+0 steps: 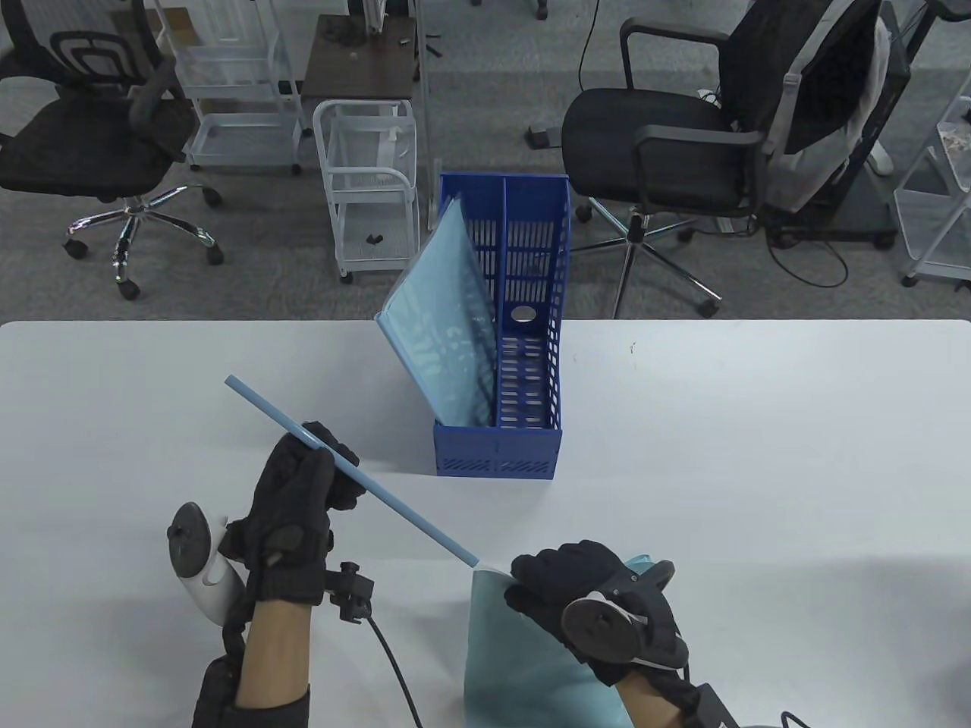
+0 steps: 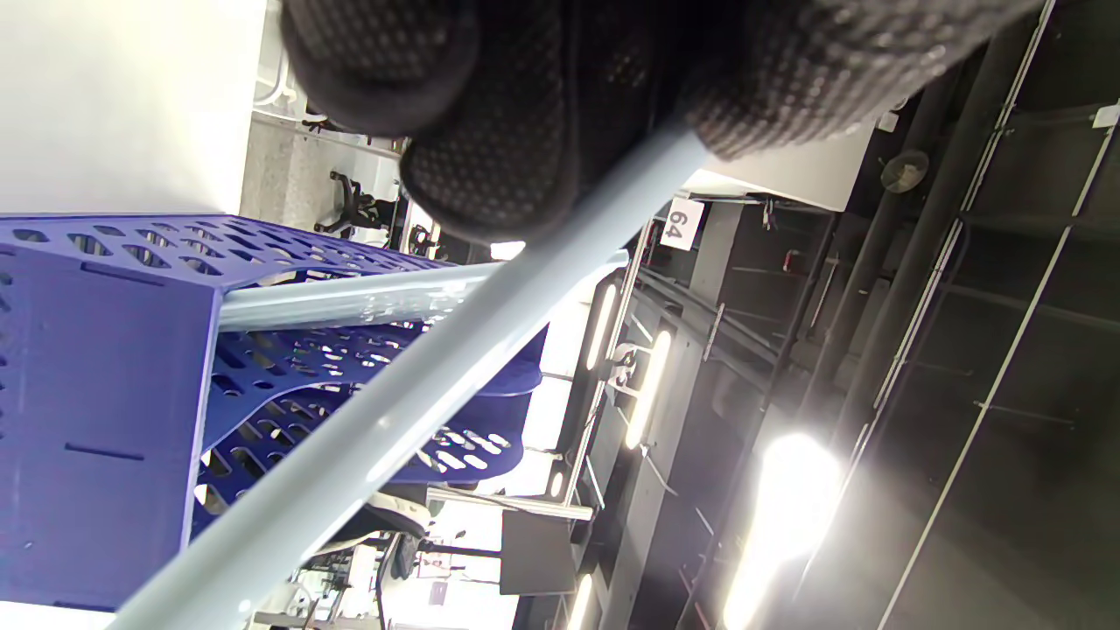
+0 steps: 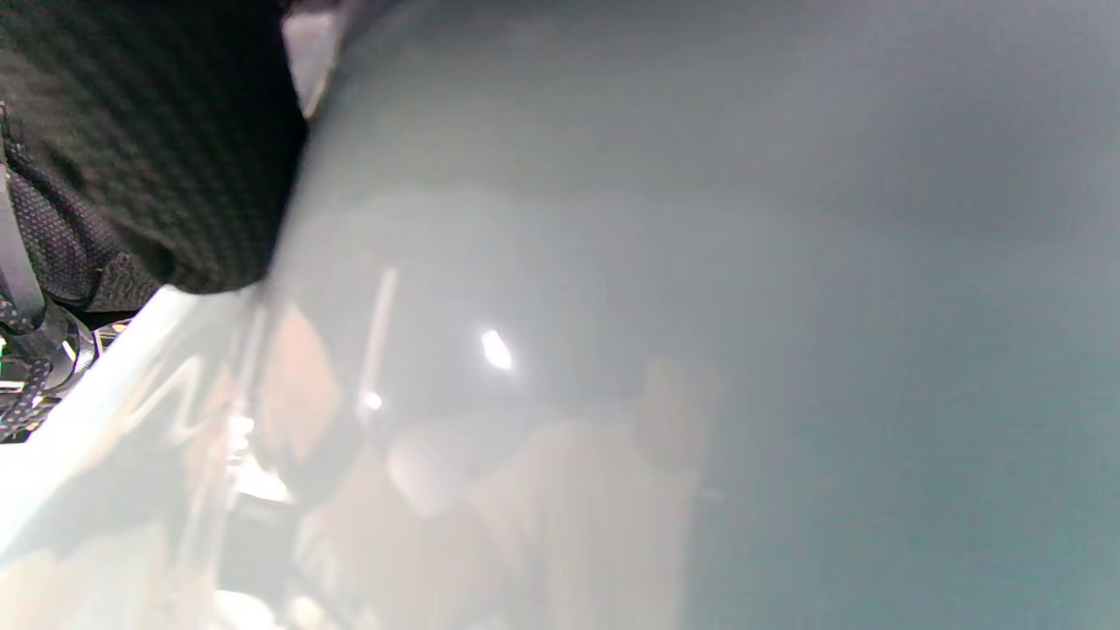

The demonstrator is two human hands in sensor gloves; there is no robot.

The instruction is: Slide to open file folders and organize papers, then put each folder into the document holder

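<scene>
My left hand point(image 1: 307, 478) grips a long light-blue slide bar point(image 1: 394, 500) point(image 2: 394, 411), held slanting above the table, its near end meeting the top corner of a translucent teal folder point(image 1: 523, 660) point(image 3: 700, 306). My right hand point(image 1: 576, 591) holds that folder by its upper edge near the table's front. The blue document holder point(image 1: 497, 455) point(image 2: 96, 420) stands at mid-table, with another teal folder point(image 1: 444, 334) leaning in its left compartment. The right wrist view is filled by the folder's surface.
The white table point(image 1: 758, 455) spreads to both sides of the holder. Beyond its far edge are black office chairs point(image 1: 675, 144) and white wire carts point(image 1: 368, 182). A cable point(image 1: 391, 660) trails from my left wrist.
</scene>
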